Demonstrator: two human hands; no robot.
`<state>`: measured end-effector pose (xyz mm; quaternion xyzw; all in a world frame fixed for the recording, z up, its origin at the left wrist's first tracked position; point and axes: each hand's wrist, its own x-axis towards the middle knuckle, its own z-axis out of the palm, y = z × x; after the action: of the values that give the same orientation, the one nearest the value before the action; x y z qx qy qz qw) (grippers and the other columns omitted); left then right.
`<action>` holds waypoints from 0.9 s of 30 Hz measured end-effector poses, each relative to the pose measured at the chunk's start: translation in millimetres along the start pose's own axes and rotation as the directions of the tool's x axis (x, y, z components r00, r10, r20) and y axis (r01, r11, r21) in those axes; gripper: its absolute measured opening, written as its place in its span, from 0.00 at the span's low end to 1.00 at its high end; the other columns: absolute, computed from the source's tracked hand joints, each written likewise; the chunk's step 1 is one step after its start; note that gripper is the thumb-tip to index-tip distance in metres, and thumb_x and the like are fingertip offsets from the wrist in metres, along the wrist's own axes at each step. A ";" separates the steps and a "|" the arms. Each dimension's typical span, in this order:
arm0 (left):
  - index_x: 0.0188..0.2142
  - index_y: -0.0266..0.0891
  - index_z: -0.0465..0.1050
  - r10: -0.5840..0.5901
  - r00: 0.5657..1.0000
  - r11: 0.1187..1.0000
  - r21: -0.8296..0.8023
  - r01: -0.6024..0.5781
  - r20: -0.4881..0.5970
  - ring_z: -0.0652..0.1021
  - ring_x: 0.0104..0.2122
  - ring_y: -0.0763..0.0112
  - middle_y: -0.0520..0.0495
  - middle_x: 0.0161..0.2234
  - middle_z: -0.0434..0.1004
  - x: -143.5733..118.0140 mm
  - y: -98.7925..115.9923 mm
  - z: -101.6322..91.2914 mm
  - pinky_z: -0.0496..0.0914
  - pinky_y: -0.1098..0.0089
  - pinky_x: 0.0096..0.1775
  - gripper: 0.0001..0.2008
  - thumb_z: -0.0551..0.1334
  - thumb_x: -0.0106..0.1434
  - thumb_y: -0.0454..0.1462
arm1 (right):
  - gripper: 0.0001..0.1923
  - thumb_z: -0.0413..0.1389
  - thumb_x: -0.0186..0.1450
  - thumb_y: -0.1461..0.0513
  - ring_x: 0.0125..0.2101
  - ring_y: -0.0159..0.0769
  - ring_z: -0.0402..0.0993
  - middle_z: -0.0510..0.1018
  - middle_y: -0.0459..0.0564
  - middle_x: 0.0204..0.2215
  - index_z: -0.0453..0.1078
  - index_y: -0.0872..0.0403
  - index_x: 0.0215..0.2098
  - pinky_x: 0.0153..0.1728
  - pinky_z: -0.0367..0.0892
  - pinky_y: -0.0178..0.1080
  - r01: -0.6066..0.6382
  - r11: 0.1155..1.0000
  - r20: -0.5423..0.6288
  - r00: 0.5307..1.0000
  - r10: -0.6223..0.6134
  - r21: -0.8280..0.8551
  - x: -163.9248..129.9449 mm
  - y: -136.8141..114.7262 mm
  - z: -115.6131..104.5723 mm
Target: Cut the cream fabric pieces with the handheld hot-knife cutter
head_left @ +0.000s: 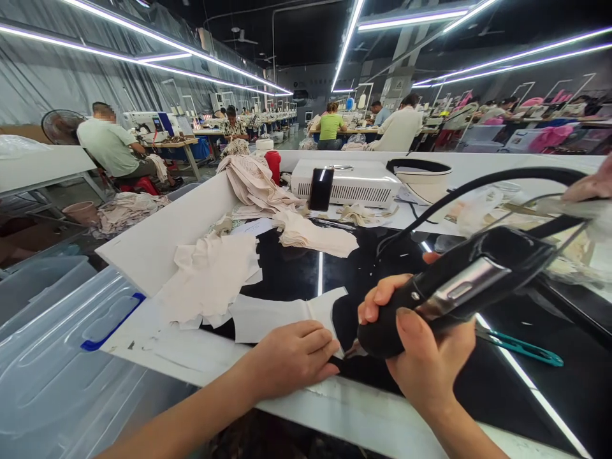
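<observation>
While the left hand (291,357) lies flat at the near edge of the desk (157,344), its fingers (321,344) spread and pressing down on a pale fabric piece (282,315), the right hand (421,344) is clenched round the grip of a black corded hand tool (459,284), whose nose points down to where that piece meets the dark glossy desk top. What the tool tip is doing to the cloth cannot be made out; the hand hides it.

Judging by how things lie, the work looks partway through: one piece is under the hands, a loose heap of similar pale pieces (210,274) sits just left of it, and more folded ones (313,236) lie a little farther off, so several appear to await handling or to be already handled; which is which I cannot tell.

To the right, teal-handled scissors (521,346) rest on the dark surface. At near left stands a clear plastic bin with a blue latch (112,322). Farther back sit a phone (320,189) propped against a white box (354,178) and a red bottle (273,166). Beyond, other people sit at sewing stations.
</observation>
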<state>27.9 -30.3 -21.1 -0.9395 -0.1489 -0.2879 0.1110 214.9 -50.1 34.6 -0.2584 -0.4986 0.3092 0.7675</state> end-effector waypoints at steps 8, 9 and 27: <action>0.51 0.30 0.75 -0.018 0.999 0.999 -0.033 0.019 0.040 0.82 0.46 0.62 0.42 0.41 0.81 -5.6 -2.9 1.1 0.81 0.65 0.51 0.13 0.58 0.81 0.40 | 0.17 0.70 0.70 0.57 0.25 0.32 0.77 0.80 0.41 0.34 0.67 0.43 0.49 0.24 0.75 0.36 0.003 0.999 0.004 1.000 -0.003 0.034 0.9 4.3 4.6; 0.51 0.31 0.75 -0.018 0.999 0.999 -0.033 0.020 0.046 0.82 0.46 0.62 0.42 0.41 0.81 -6.3 -3.3 1.0 0.81 0.65 0.51 0.13 0.58 0.81 0.40 | 0.17 0.70 0.70 0.57 0.25 0.31 0.77 0.80 0.40 0.34 0.67 0.43 0.49 0.25 0.75 0.36 0.005 0.999 -0.001 1.000 -0.005 0.037 1.5 4.6 5.2; 0.53 0.31 0.75 -0.012 0.999 0.999 -0.048 0.014 0.047 0.83 0.47 0.63 0.41 0.43 0.82 -4.3 -4.3 -1.5 0.82 0.64 0.52 0.12 0.57 0.81 0.38 | 0.14 0.63 0.70 0.64 0.23 0.31 0.75 0.79 0.41 0.33 0.63 0.44 0.45 0.21 0.72 0.34 0.007 0.999 -0.008 1.000 -0.007 -0.049 1.6 3.8 8.9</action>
<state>22.2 -27.7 -21.8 -0.9473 -0.1506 -0.2703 0.0829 206.2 -45.6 36.2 -0.2766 -0.5039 0.2932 0.7639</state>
